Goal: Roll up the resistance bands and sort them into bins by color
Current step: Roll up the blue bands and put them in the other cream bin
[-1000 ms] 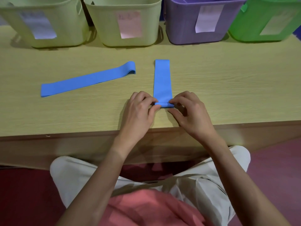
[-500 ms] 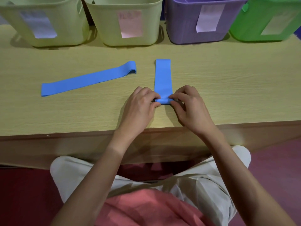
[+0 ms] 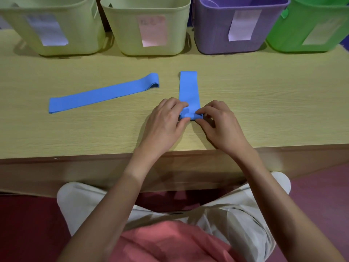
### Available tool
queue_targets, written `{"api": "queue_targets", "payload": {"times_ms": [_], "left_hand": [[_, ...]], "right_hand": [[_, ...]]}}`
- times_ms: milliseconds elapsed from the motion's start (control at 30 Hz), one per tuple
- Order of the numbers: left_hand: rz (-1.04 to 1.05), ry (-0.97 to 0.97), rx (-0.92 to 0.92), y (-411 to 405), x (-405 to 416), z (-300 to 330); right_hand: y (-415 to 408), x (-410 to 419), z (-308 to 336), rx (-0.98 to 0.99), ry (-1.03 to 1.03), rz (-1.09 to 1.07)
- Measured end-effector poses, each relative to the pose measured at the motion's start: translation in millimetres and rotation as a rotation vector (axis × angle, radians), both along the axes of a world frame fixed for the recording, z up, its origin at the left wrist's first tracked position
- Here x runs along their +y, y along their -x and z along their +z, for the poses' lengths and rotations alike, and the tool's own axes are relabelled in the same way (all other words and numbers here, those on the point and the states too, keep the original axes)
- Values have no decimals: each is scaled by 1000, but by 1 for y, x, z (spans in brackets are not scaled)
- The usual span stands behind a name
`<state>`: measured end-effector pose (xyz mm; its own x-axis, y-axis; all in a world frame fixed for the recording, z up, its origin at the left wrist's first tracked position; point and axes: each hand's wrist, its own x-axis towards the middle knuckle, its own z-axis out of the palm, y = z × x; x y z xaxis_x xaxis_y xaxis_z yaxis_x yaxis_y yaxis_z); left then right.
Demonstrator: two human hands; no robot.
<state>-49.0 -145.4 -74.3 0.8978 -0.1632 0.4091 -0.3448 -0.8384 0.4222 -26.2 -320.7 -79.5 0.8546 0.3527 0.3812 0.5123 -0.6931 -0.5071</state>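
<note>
A blue resistance band lies on the wooden table, pointing away from me, its near end wound into a small roll. My left hand pinches the roll's left side and my right hand pinches its right side. A second blue band lies flat and unrolled to the left, slanting across the table. Along the back stand four labelled bins: two pale yellow-green bins, a purple bin and a green bin.
The table's front edge runs just below my hands. My lap, in light trousers and a coral top, sits under the table edge. The floor is dark red.
Both hands have rolled the near end of the band away from me, so the roll is thicker and farther up the table. The flat part is shorter.
</note>
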Motion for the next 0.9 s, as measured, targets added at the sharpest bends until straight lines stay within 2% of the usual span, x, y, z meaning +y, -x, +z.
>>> {"api": "queue_targets", "payload": {"times_ms": [300, 433, 633, 900], "left_hand": [[-126, 107, 109, -10, 6, -3], [-153, 165, 143, -14, 10, -2], [-127, 267, 201, -12, 13, -5], [-159, 156, 126, -20, 10, -4]], "right_hand": [[3, 0, -8, -104, 0, -20], [2, -1, -6, -94, 3, 66], [5, -2, -5, -44, 5, 24], [0, -2, 0, -17, 1, 60]]}}
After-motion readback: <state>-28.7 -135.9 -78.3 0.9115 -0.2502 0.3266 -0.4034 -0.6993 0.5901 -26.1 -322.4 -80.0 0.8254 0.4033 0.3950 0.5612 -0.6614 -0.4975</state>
